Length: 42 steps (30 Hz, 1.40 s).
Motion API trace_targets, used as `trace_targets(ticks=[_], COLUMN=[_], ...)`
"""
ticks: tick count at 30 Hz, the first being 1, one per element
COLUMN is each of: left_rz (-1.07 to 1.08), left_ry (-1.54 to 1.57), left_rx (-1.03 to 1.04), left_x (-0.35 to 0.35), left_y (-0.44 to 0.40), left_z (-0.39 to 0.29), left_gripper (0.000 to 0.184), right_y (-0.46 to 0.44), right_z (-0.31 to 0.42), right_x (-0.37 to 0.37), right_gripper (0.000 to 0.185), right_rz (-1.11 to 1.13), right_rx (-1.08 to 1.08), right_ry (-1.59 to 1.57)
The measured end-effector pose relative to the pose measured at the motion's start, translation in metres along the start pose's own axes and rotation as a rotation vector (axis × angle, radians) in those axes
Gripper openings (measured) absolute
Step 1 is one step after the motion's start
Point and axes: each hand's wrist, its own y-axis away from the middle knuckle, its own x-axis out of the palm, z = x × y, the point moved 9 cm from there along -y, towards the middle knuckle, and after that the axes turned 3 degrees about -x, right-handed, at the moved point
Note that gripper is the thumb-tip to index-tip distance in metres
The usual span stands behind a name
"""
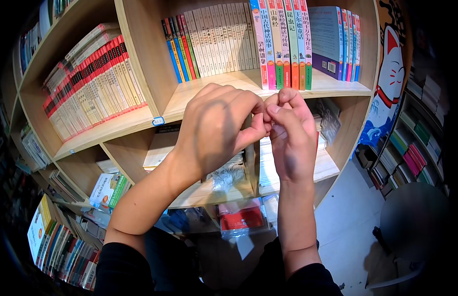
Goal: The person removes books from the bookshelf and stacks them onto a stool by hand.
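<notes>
My left hand (216, 123) and my right hand (293, 135) meet fingertip to fingertip in front of the bookshelf. The left fingers curl over and pinch against the thumb. On the right, the thumb presses on bent fingers. Whatever lies between the tips, if anything, is too small or hidden to tell. Just behind and above them stands a row of colourful children's books (286, 49) on the wooden shelf board (204, 93). To its left is a set of cream-spined books (221, 39), with several thin coloured volumes (182, 49) beside it.
Red-and-cream books (93, 86) fill the left compartment. A blue-purple book (325, 39) leans at the right. Below my hands are stacked papers (325, 165), crumpled clear plastic (224, 180) and a red package (242, 219). A round dark stool (414, 219) stands on the floor at right.
</notes>
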Motion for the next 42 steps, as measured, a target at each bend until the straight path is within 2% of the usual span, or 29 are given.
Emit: trace_targets(ticks=[10,19,22,24,28,33,37,40,42], left_rz=[0.008,-0.023,0.004,0.042,0.093,0.195,0.228,0.182,0.144], left_ry=[0.042,0.077,0.073,0.396,0.433,0.437,0.543,0.504,0.604], left_rx=[-0.042,0.014,-0.043,-0.266,-0.157,-0.288,-0.354,-0.330,-0.437], left_x=[0.002,0.006,0.007,0.014,0.015,0.020,0.023,0.020,0.019], left_y=[0.001,0.006,0.007,0.011,0.011,0.012,0.013,0.012,0.013], left_z=[0.003,-0.002,0.005,0.019,0.017,0.020,0.021,0.021,0.025], left_gripper=[0.022,0.019,0.014,0.008,0.015,0.023,0.023,0.014,0.011], right_y=[0.002,-0.002,-0.004,-0.005,-0.006,-0.006,-0.004,-0.003,-0.004], right_z=[-0.004,-0.002,-0.003,-0.007,-0.011,-0.012,-0.013,-0.013,-0.013], right_x=[0.002,-0.007,-0.007,-0.004,-0.003,-0.001,0.003,0.005,0.003], right_gripper=[0.018,0.017,0.014,0.012,0.011,0.011,0.011,0.011,0.011], right_rz=[-0.009,-0.059,-0.031,0.005,0.048,0.089,0.104,0.127,0.113], right_rx=[-0.032,-0.079,-0.014,0.048,0.095,0.123,0.148,0.147,0.138], right_ry=[-0.014,0.037,-0.063,-0.203,-0.297,-0.351,-0.389,-0.372,-0.336])
